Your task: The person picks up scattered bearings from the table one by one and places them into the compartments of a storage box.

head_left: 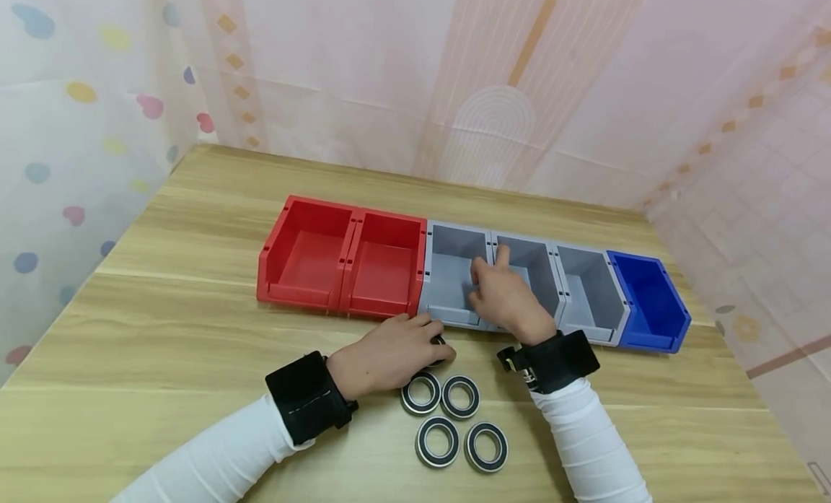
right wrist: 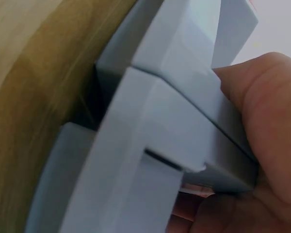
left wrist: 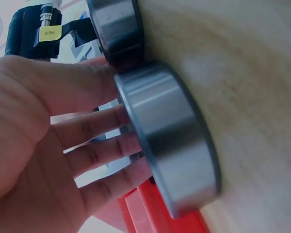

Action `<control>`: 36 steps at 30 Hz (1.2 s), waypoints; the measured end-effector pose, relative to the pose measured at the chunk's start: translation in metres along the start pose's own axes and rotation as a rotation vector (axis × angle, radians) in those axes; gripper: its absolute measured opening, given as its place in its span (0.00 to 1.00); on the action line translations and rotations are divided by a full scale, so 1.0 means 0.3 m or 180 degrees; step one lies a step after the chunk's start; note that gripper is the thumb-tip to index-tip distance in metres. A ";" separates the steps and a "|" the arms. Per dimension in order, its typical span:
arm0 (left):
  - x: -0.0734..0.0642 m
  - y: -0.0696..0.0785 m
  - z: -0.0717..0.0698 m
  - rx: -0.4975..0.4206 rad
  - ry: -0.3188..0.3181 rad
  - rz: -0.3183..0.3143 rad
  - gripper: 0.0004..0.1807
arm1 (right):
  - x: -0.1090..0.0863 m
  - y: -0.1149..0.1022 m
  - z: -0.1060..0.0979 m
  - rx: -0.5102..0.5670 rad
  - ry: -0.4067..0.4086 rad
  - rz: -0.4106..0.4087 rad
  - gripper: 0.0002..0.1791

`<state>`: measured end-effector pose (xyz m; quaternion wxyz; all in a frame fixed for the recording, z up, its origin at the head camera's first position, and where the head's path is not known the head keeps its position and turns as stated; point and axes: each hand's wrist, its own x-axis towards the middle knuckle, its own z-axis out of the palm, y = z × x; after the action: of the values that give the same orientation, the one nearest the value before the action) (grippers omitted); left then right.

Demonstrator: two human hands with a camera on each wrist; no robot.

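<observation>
In the head view my left hand (head_left: 392, 353) reaches in front of the bins. Its thumb and fingers curl round a dark ball bearing (head_left: 438, 340), mostly covered by the hand. Two bearings seen edge-on, one close (left wrist: 172, 141) and one behind (left wrist: 117, 29), block the left wrist view of the fingertips. My right hand (head_left: 509, 301) straddles the joined walls of two grey bins (head_left: 454, 317). In the right wrist view the thumb (right wrist: 271, 116) lies on one side of the grey walls (right wrist: 179, 107), the other fingers opposite, gripping them. No bearing shows in this hand.
Several loose bearings (head_left: 437, 442) lie on the wooden table (head_left: 195, 330) between the forearms. Two red bins (head_left: 383, 272) stand left of the grey ones, and a blue bin (head_left: 652, 301) ends the row at right. Patterned curtains (head_left: 363, 77) hang behind.
</observation>
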<state>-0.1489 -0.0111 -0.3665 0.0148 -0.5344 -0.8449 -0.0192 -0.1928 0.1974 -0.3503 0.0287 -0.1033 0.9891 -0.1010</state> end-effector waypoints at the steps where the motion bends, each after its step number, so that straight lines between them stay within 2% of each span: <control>1: 0.002 -0.001 -0.001 0.0039 0.0001 0.0015 0.17 | -0.001 0.001 -0.001 0.0008 -0.0001 -0.0029 0.07; 6: 0.009 -0.002 0.001 0.0306 -0.0028 0.0125 0.18 | -0.007 0.002 -0.005 0.0000 -0.0010 -0.0091 0.07; 9: 0.010 -0.002 0.002 0.0343 -0.0040 0.0145 0.19 | -0.009 0.000 -0.006 0.0000 -0.0014 -0.0088 0.07; 17: 0.008 0.001 -0.005 0.0176 -0.0089 0.0102 0.22 | -0.012 -0.002 -0.005 0.0007 -0.0011 -0.0106 0.07; 23: 0.007 -0.012 -0.011 0.0177 -0.0014 0.0150 0.21 | -0.007 -0.001 -0.004 0.0005 0.0034 -0.0093 0.07; 27: 0.005 -0.025 -0.019 0.0027 -0.0020 0.0142 0.23 | -0.006 0.000 -0.004 0.0032 0.0026 -0.0061 0.07; 33: -0.002 -0.039 -0.054 -0.0246 -0.0094 0.0096 0.25 | -0.006 0.002 -0.005 0.0038 0.0003 -0.0086 0.07; 36: -0.010 -0.049 -0.082 -0.0296 -0.0016 0.0102 0.25 | -0.006 0.004 -0.005 0.0021 -0.0025 -0.0108 0.06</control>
<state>-0.1609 -0.0213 -0.3422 -0.0119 -0.5481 -0.8344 -0.0569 -0.1914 0.1991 -0.3491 0.0312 -0.1204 0.9867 -0.1044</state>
